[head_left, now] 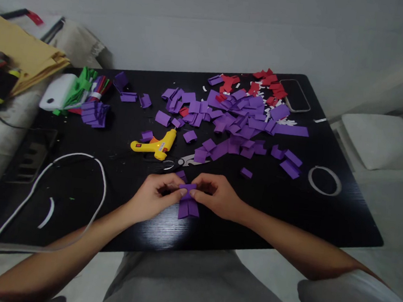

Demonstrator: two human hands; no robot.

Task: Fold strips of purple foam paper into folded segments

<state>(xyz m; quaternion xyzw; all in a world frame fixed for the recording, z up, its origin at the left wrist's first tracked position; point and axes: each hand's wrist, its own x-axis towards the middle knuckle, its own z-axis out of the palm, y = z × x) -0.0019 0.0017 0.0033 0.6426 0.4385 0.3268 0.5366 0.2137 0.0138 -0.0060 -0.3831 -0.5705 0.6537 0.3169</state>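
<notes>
Purple folded paper (189,193): pinched by left hand (155,194) and right hand (220,196) together, above the bench (324,214). Scissors (186,160) and yellow glue gun (157,146) lie just beyond the hands; loose purple pieces (194,107) heaped farther beyond; white cable (104,190) looped left of the left hand.

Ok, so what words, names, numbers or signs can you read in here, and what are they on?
None that I can read.
Yellow glue gun: little pale marks on its body and a red patch on its handle, too small and blurred to read.
Purple paper held by the left hand and right hand: no writing that I can see.
</notes>
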